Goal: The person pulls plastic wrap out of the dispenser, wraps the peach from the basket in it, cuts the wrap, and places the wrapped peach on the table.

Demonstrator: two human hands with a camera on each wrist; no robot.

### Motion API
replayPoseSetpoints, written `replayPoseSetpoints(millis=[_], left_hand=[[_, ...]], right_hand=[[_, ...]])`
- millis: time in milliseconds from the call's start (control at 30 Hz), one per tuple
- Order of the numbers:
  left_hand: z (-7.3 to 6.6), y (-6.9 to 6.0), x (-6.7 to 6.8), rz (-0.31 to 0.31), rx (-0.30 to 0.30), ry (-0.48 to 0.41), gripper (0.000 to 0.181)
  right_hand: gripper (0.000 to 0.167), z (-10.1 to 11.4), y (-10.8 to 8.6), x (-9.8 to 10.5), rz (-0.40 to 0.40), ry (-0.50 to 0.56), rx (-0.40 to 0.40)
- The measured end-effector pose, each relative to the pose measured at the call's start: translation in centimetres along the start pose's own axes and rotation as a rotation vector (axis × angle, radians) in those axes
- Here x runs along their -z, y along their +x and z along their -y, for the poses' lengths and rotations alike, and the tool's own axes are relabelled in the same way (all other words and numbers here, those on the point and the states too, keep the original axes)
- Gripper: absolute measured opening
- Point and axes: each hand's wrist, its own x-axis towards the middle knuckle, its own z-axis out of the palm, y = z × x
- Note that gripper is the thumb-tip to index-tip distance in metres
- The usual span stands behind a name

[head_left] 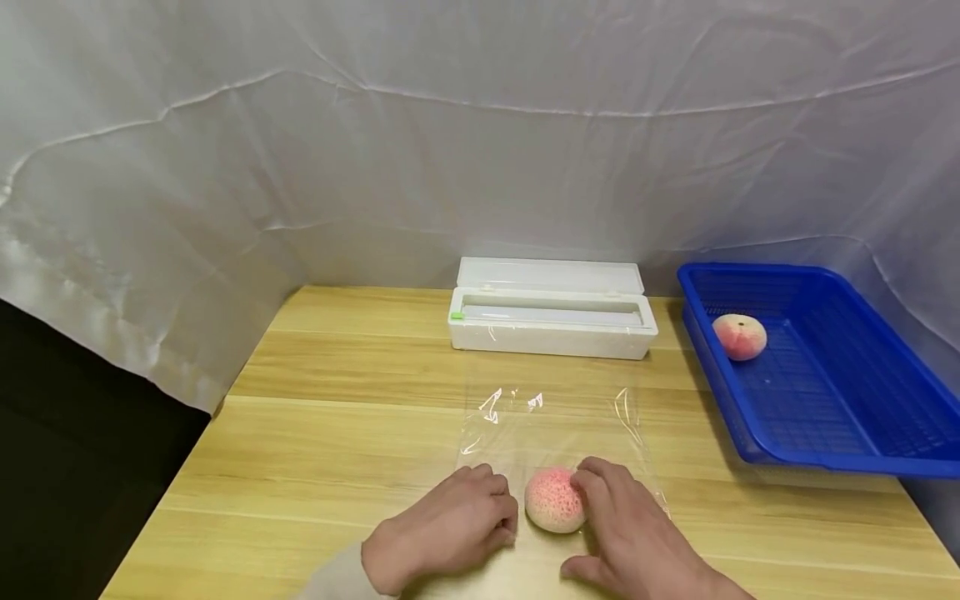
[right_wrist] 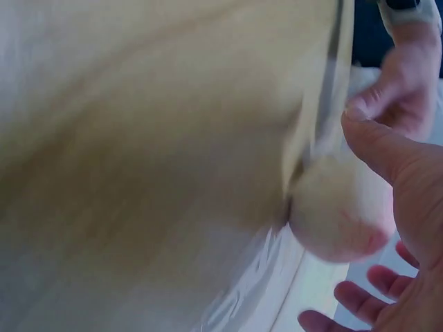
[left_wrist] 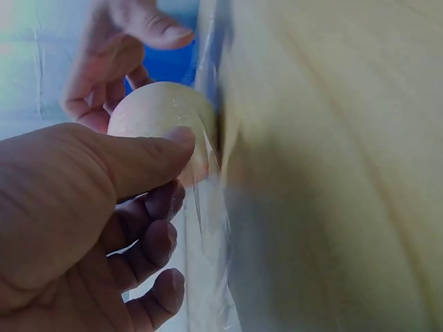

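A pink and cream peach rests on a sheet of clear cling film spread over the table. Left of the peach, my left hand pinches the film's near edge between thumb and forefinger; the other fingers are loosely curled in the left wrist view. My right hand is at the peach's right side, its fingers spread and slightly bent. Its fingertips overlap the fruit in the head view, but I cannot tell whether they touch it. The thumb is held apart from the peach in the right wrist view.
Behind the film stands a white cling film box with its lid raised and a roll inside. A blue basket at the right holds another peach. Pale cloth hangs behind the wooden table.
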Motion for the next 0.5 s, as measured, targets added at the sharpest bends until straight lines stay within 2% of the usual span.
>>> replayPoseSetpoints(millis=[167,500], left_hand=[[0.2,0.1,0.5,-0.023,0.008,-0.016,0.018],[0.7,0.4,1.3,-0.049,0.025,-0.068,0.017]], right_hand=[[0.098,0.2,0.1,-0.6,-0.043,-0.07,0.071],[0.067,-0.3,0.9,-0.2,-0.041,-0.014,0.078]])
